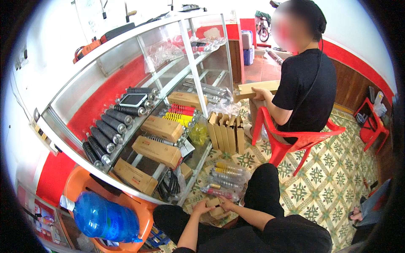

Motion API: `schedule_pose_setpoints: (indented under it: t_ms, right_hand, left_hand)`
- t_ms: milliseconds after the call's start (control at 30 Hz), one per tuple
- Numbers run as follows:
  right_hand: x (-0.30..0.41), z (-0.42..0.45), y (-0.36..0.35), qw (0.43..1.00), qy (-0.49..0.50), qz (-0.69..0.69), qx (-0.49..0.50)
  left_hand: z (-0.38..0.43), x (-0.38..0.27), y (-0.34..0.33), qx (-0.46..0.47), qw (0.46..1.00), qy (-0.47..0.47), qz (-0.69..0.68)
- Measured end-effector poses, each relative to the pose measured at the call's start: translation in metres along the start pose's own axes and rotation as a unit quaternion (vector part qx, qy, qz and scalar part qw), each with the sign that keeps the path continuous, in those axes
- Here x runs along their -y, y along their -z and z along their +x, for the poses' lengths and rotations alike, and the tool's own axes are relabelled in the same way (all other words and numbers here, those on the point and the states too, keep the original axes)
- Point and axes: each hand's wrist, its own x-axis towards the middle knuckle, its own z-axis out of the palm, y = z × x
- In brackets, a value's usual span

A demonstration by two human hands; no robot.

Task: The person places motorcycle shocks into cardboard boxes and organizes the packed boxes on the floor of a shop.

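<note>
A small brown cardboard box (218,213) stands between my knees. My left hand (201,207) grips the left side of its top, at a flap (214,201). On the other side, my right hand (226,204) has its fingers on the same top edge. A dark gap shows between the flap and the box body; the contents cannot be seen. Just beyond my hands, several shock absorbers in clear plastic (227,177) lie on the tiled floor, with yellow, silver and red springs. Several narrow cardboard boxes (225,134) stand upright behind them.
Left of me, a glass display cabinet (186,41) holds black-spring shock absorbers (109,131) and cardboard boxes (156,151). A blue water bottle (107,216) lies on an orange chair (74,180). Ahead, a person (308,85) in a red plastic chair (294,139) holds a long cardboard box (258,88).
</note>
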Motion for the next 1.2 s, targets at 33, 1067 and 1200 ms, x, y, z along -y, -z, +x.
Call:
schedule_pose_setpoints:
  t_ms: [33,1067,1200]
  right_hand:
    - [0.013,0.005,-0.001,1.0,0.013,0.002,-0.002]
    - [0.02,-0.026,0.003,0.976,0.165,-0.005,-0.141]
    - [0.032,-0.042,0.004,0.969,0.184,-0.051,-0.158]
  left_hand:
    - [-0.001,0.014,0.006,-0.01,1.0,0.001,0.008]
    - [0.025,-0.014,-0.002,0.013,0.954,0.113,-0.278]
    - [0.014,-0.018,0.0,0.047,0.937,0.131,-0.32]
